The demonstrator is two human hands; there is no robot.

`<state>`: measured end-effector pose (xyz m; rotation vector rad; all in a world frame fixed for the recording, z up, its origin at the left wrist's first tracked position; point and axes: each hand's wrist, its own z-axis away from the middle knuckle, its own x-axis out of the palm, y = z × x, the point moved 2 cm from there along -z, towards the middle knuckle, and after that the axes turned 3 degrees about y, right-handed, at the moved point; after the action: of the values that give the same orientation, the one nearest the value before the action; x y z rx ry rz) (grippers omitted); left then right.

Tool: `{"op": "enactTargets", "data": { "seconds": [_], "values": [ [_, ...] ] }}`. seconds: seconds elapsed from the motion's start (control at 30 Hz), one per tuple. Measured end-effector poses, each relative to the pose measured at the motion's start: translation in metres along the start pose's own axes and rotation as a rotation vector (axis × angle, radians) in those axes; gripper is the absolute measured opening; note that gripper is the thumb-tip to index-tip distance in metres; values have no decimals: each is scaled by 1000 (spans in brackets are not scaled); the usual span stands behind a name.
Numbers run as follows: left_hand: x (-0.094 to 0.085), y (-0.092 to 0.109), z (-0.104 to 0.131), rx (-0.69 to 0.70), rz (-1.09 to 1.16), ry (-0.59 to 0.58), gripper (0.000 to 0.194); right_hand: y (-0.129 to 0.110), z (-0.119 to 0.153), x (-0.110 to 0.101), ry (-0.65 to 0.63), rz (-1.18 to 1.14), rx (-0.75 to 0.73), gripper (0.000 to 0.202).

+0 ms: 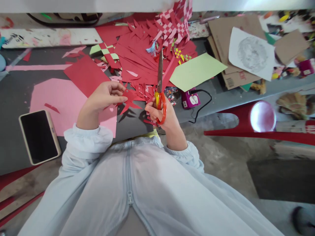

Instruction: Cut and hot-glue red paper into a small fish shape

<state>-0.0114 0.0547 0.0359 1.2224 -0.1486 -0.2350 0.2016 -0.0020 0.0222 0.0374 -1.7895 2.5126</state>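
My left hand point(105, 95) pinches the left side of a small red paper cutout point(130, 98) that has pointed strips sticking out and a small round mark near its top. It is held just above the table's near edge. In my right hand point(162, 111) is a pair of scissors point(160, 78) with red-orange and yellow handles. Their blades point away from me and look closed, a little apart from the cutout. Beyond both hands lies a heap of red paper strips and sheets point(137, 62), with small red and pink scraps around it.
A pink sheet point(49, 95) and a phone point(39, 137) lie at the left, beside a red sheet point(88, 75). Right of the scissors are a pale green sheet point(197, 70), a purple box point(190, 100) with a black cord, and stacked cardboard point(236, 78). A red chair point(228, 123) stands at the right.
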Motion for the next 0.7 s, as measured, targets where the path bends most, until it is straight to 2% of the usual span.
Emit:
{"op": "enactTargets", "data": {
  "seconds": [0.07,0.23,0.3,0.4,0.5,0.63,0.7],
  "values": [
    [-1,-1,-1,-8,-39,-13,24,0,1,0,-14,1,11,52],
    [0,-10,-7,-70,-232,-177,23,-2,4,-2,-42,50,2,53],
    [-1,-13,-9,-73,-319,-165,23,-3,6,-2,-61,69,14,53],
    [-4,-16,-10,-42,-475,-112,18,-1,8,-3,-85,76,28,53],
    [-8,-18,-11,13,-552,-37,7,7,6,-4,-83,115,50,54],
    [-14,-19,-16,136,-606,252,13,24,3,-6,-14,241,38,54],
    [-15,-17,-18,206,-524,327,10,26,4,-5,-14,331,-34,52]
  ]
}}
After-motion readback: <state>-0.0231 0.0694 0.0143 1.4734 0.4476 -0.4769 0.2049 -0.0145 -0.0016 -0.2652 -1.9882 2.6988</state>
